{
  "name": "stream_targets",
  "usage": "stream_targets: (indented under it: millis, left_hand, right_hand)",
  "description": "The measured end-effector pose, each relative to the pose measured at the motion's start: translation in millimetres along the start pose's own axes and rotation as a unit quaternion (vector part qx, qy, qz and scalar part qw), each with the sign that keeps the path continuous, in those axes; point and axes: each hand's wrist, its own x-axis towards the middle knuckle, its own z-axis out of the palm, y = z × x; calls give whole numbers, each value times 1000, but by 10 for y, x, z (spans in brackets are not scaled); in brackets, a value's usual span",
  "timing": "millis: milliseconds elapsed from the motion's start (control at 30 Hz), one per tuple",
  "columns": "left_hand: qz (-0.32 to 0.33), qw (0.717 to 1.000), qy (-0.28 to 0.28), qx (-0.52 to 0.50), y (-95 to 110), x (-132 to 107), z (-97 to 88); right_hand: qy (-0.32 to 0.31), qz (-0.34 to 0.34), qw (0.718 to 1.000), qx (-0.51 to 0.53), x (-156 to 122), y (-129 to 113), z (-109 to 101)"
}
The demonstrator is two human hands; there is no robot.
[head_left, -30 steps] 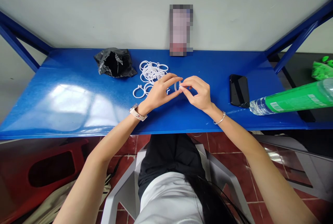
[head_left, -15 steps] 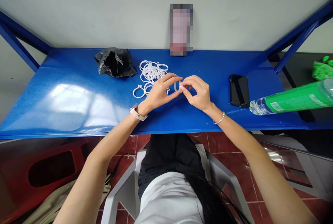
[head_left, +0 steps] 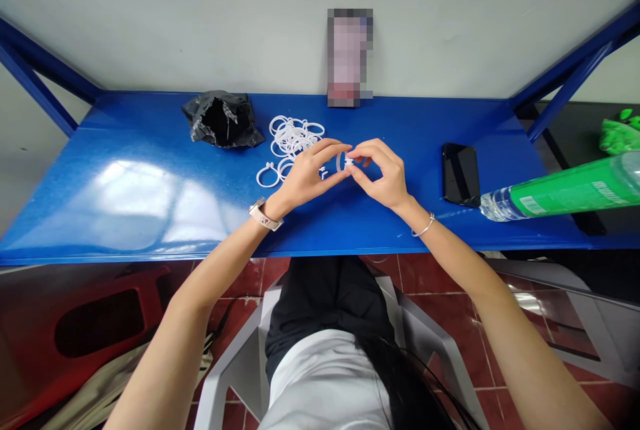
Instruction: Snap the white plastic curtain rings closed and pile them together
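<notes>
Both my hands meet over the middle of the blue table (head_left: 150, 183), pinching one white plastic ring (head_left: 342, 163) between them. My left hand (head_left: 310, 177) grips the ring's left side with thumb and fingers closed. My right hand (head_left: 383, 177) pinches its right side, fingers curled. Just behind my left hand lies a pile of several white rings (head_left: 293, 137), with one separate ring (head_left: 267, 177) at the pile's left front.
A crumpled black plastic bag (head_left: 221, 120) sits back left of the pile. A blurred upright object (head_left: 349, 57) leans on the wall. At the right lie a black phone (head_left: 460, 173) and a green-labelled water bottle (head_left: 560, 190).
My hands have barely shifted; the right hand's fingers lifted slightly on the ring. Everything else is unchanged.
</notes>
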Motion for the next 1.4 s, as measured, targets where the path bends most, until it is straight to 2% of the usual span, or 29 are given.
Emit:
stream_targets:
  millis: [100, 267, 467, 567, 733, 833, 1033, 1233, 1400]
  left_hand:
    - [3, 1000, 12, -19, 3, 7, -6]
    - [-13, 997, 1, -73, 51, 32, -45]
    - [-74, 974, 11, -216, 103, 39, -75]
    - [-94, 955, 11, -280, 95, 41, -73]
    - [-91, 943, 6, -321, 79, 41, -51]
    - [-79, 948, 2, -309, 82, 39, -41]
    - [-64, 967, 6, -248, 117, 28, -26]
    - [-60, 986, 40, -151, 94, 22, -47]
    - [-4, 997, 67, -32, 50, 53, -109]
  right_hand:
    - [-6, -1, 1000, 2, 5, -1, -12]
    - [4, -12, 1000, 3, 5, -2, -35]
    - [26, -19, 999, 9, 12, 36, -57]
    - [-15, -15, 1000, 18, 4, 68, -39]
    - [-89, 47, 995, 26, -41, 101, 20]
    - [-97, 61, 993, 27, -58, 100, 34]
    - [-71, 24, 997, 23, -37, 63, 12]
    - [-59, 33, 998, -20, -13, 20, 5]
    - [-47, 18, 997, -64, -8, 24, -15]
